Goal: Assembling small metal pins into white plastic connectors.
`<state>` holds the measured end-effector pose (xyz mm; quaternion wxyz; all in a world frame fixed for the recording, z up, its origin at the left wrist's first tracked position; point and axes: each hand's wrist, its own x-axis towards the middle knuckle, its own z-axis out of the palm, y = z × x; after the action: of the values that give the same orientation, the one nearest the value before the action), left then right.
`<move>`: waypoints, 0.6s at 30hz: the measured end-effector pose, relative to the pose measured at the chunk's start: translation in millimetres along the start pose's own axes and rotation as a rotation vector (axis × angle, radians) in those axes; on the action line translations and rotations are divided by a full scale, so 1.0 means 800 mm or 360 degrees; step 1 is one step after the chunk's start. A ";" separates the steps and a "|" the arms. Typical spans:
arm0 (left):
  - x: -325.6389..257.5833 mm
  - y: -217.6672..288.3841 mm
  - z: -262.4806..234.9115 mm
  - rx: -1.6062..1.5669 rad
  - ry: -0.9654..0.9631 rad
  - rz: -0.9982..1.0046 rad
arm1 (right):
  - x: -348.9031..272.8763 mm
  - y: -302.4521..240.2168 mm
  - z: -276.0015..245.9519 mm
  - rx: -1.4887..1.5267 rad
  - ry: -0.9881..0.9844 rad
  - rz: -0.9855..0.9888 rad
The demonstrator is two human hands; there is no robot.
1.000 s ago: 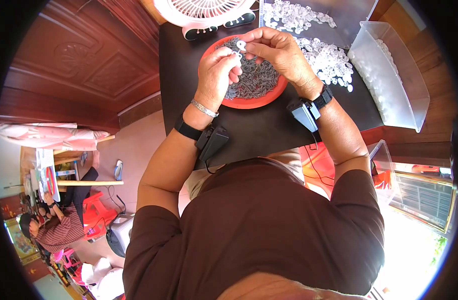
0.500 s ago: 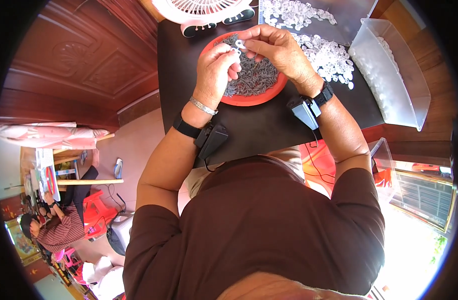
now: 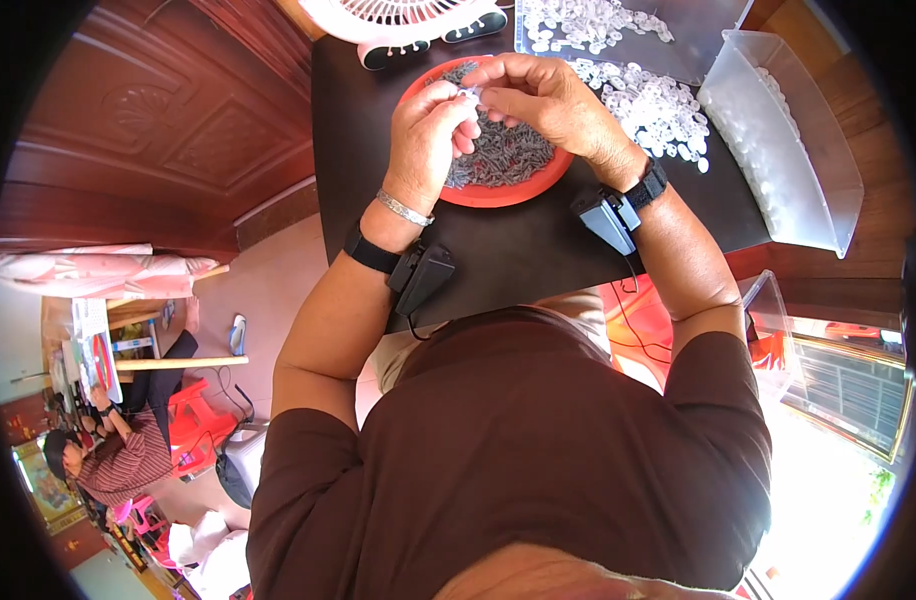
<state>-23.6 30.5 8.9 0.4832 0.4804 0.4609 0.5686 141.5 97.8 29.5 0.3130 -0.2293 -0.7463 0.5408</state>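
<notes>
Above a round red basin my two hands meet, fingertips almost touching. My left hand pinches a small white plastic piece between thumb and fingers. From the other side my right hand is closed at the same spot, its thumb and forefinger on a small white piece that the fingers largely cover. Many grey screw-like plugs fill the basin under the hands. To the right of my right hand lies a loose heap of small clear-white oval plastic pieces on the dark table.
A white fan stands at the table's far edge. More white pieces lie in a clear bin at the back, and a long translucent bin stands on the right. Far left, another person sits beside red stools.
My right hand has brought its white ring-like piece against the one in my left hand; the gap between them has closed. The forearms stay nearly still.
</notes>
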 end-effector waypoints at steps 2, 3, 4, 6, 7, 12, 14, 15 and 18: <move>0.000 0.001 0.000 -0.0013 0.0003 0.0009 | 0.001 0.004 0.003 0.0055 -0.0001 -0.0051; 0.000 0.002 -0.001 -0.0026 0.0009 0.0020 | 0.001 0.005 0.004 0.0109 -0.0005 -0.0104; 0.000 0.001 0.000 -0.0026 0.0010 0.0020 | 0.001 0.006 0.004 0.0110 -0.0006 -0.0104; 0.002 -0.001 0.001 -0.0115 0.0055 0.0038 | 0.002 0.007 0.002 0.0126 -0.0034 -0.0101; 0.001 -0.001 0.002 -0.0115 0.0055 0.0037 | 0.002 0.009 0.002 0.0126 -0.0034 -0.0100; 0.001 0.000 0.001 -0.0087 0.0028 0.0029 | 0.002 0.011 0.000 0.0071 0.0065 0.0049; 0.001 -0.001 0.000 -0.0087 0.0018 0.0030 | 0.003 0.012 0.000 0.0051 0.0054 0.0016; 0.001 -0.001 0.001 -0.0087 0.0007 0.0036 | 0.003 0.013 0.000 0.0027 0.0044 -0.0022; 0.000 0.003 0.001 -0.0038 -0.0015 -0.0003 | 0.001 0.011 0.004 -0.0038 0.0090 -0.0038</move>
<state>-23.4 30.1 10.9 0.4915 0.4769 0.4523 0.5713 138.6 98.5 20.7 0.3376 -0.2392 -0.7463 0.5215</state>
